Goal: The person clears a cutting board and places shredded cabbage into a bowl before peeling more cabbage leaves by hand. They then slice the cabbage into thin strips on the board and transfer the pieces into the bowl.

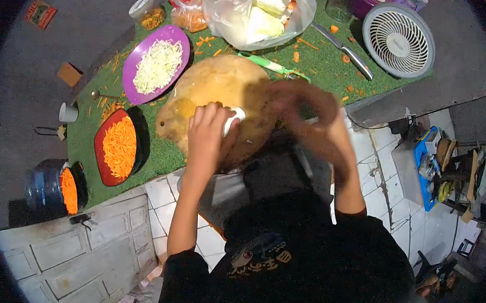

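The table (80, 140) was covered with green artificial grass (322, 72). Directly on it there were a wooden board (219, 82), a purple bowl (175, 34), a red bowl (100, 147), a knife (343, 49), a plastic bag (219, 9), orange scraps (204, 40) and, possibly, a peeler (266, 63).

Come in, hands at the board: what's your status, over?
Left hand holds white item over board. Right hand blurred, grip unclear. Green-and-white tool by the board's far edge, clear of left hand.
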Motion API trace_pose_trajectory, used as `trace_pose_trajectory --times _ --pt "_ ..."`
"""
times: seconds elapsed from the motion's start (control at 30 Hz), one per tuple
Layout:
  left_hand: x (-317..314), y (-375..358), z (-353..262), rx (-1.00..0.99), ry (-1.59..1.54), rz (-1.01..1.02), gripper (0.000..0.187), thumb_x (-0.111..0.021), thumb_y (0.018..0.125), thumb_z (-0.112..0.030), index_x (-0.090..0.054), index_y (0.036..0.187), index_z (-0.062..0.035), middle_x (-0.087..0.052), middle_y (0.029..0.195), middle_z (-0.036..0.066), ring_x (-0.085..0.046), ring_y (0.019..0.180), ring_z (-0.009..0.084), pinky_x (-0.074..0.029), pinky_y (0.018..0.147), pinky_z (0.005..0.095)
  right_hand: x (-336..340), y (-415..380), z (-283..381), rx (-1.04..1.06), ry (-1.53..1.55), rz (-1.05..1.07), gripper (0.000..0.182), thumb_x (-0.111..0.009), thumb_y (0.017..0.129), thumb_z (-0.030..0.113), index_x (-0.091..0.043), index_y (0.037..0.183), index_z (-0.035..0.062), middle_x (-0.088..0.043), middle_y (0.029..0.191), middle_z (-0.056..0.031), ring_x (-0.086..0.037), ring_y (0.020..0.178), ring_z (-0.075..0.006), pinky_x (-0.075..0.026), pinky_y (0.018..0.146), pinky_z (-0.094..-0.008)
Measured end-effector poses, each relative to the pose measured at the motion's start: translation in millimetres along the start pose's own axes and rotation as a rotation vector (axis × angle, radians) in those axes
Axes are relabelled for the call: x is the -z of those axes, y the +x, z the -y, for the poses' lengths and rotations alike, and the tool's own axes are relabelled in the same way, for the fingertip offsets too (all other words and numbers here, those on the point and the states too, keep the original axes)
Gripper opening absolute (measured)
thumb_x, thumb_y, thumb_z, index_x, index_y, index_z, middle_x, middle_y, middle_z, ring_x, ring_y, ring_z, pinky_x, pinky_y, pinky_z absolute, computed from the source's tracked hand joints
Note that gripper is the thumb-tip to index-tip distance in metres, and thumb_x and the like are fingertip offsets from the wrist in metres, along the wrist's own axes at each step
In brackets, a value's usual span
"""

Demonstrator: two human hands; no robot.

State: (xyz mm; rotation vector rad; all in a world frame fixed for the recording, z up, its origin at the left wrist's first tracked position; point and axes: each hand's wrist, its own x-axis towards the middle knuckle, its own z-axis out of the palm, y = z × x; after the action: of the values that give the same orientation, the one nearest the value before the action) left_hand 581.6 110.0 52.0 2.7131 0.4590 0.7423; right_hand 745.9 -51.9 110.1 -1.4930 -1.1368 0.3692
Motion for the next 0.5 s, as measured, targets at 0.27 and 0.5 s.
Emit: trace_pose_trajectory --times 0.27,0.5 --pt "-12.0 -2.2 -8.4 0.102 0.086 -0.074 0.021 -0.073 0.083 -0.009 -0.064 0.1 -0.0014 -0.053 0.09 0.015 -0.052 0.085 0.035 -0.043 0.073 0.0435 13.7 0.5 -36.3 -0.243 -0.08 -0.134 0.019 -0.066 0.091 0.011 -0.069 0.109 0.0052 -0.069 0.095 -0.0102 -0.067 0.09 -0.0193 -0.051 0.079 -0.0351" --pt "-11.1 -1.6 -6.9 0.161 0.013 -0.058 0.016 -0.074 0.08 -0.01 -0.063 0.09 -0.0056 -0.055 0.09 0.012 -0.053 0.085 0.0332 -0.044 0.073 0.0433 73.2 7.5 -113.1 -0.192 -1.183 -0.587 0.023 -0.068 0.088 0.02 -0.07 0.109 0.012 -0.067 0.108 -0.0117 -0.059 0.109 -0.0342 -0.043 0.092 -0.0511"
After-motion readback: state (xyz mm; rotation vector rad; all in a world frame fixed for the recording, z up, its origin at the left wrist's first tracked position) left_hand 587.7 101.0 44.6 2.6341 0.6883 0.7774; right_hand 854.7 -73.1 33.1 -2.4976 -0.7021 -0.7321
